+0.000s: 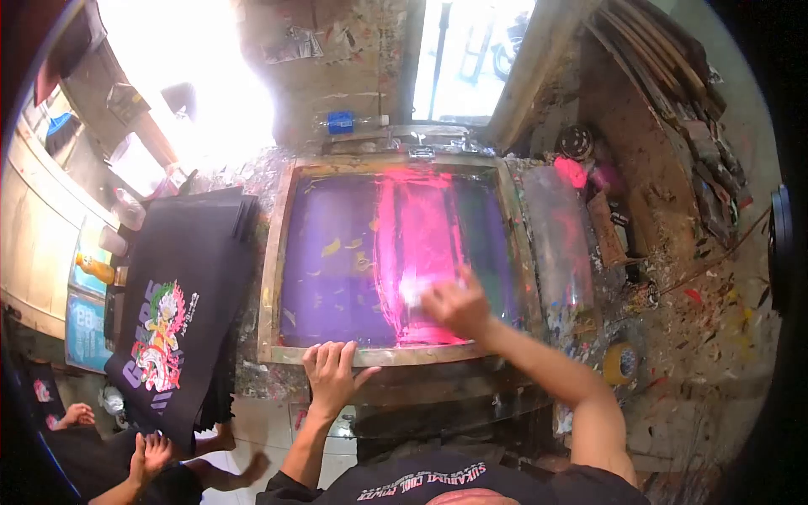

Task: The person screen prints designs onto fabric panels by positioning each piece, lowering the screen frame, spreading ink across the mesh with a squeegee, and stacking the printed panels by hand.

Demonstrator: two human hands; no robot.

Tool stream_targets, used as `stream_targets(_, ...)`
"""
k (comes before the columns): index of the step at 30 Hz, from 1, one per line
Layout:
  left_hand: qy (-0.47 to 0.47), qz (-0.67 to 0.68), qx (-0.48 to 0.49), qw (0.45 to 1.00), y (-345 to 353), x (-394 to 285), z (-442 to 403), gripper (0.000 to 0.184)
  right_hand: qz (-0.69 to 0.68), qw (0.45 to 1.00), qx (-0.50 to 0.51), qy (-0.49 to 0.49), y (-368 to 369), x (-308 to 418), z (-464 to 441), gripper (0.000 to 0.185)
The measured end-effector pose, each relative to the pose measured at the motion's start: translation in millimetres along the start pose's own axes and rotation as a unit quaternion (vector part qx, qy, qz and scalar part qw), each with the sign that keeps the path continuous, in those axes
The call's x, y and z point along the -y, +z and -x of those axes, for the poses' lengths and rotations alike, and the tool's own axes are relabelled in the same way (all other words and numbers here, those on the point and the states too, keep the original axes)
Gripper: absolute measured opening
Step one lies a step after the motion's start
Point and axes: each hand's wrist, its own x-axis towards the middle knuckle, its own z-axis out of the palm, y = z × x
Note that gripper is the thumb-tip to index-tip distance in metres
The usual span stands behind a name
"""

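A wooden-framed printing screen [269, 278] lies flat on the bench before me. Its purple mesh [332, 252] carries a broad band of wet pink ink [425, 219] running from back to front. My left hand [332, 374] grips the frame's front edge, fingers over the wood and thumb out to the side. Over the front half of the pink band is my right hand [459, 307], blurred by motion, its fingers curled. What it holds is lost in blur and glare. Left of the screen lies a stack of black fabric pieces [181, 244], the top one bearing a colourful print.
Another person's hand [151, 454] is by the stack's near edge. A plastic bottle with a blue label [341, 122] lies behind the screen, near metal hinge clamps [421, 151]. An ink-smeared clear sheet [555, 244], a pink lump [571, 172] and a tape roll [620, 362] are at right.
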Motion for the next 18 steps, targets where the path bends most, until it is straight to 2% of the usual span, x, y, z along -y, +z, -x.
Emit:
stream_targets(6, 0.011, -0.017, -0.031, 0.999, -3, -2, -1, 0.061, 0.038, 0.996, -0.058, 0.049, 95, -120, -108, 0.026)
stream_targets(8, -0.012, -0.001, -0.044, 0.999, -7, -2, -3, 0.059, 0.040, 0.996, -0.073, 0.040, 113, -127, -118, 0.030)
stream_targets(9, -0.006, 0.005, -0.049, 0.999, -7, -1, -2, 0.059, 0.028, 0.995, -0.071, 0.065, 118, -126, -117, 0.033)
stream_targets(10, -0.002, 0.015, -0.053, 0.998, -6, -1, -2, 0.058, 0.018, 0.994, -0.063, 0.090, 109, -121, -118, 0.037)
stream_targets(11, -0.006, 0.021, -0.054, 0.998, -5, -1, -1, 0.057, 0.021, 0.996, -0.051, 0.071, 98, -121, -114, 0.037)
stream_targets(12, -0.024, 0.033, -0.059, 0.997, -5, -1, -1, 0.057, -0.030, 0.990, 0.092, 0.107, 60, -113, -118, 0.036)
stream_targets(13, -0.017, 0.028, -0.058, 0.998, -6, 0, -1, 0.057, -0.076, 0.959, 0.231, 0.144, 30, -106, -123, 0.039)
stream_targets(14, -0.008, 0.021, -0.053, 0.998, -7, 0, -2, 0.056, -0.071, 0.958, 0.243, 0.132, 14, -101, -122, 0.039)
stream_targets(16, -0.020, 0.031, -0.044, 0.998, -4, 0, 1, 0.057, -0.191, 0.921, 0.333, 0.071, -2, -93, -113, 0.046)
stream_targets(18, -0.012, 0.011, -0.033, 0.999, -2, 3, 1, 0.058, -0.206, 0.929, 0.304, 0.052, 15, -96, -111, 0.046)
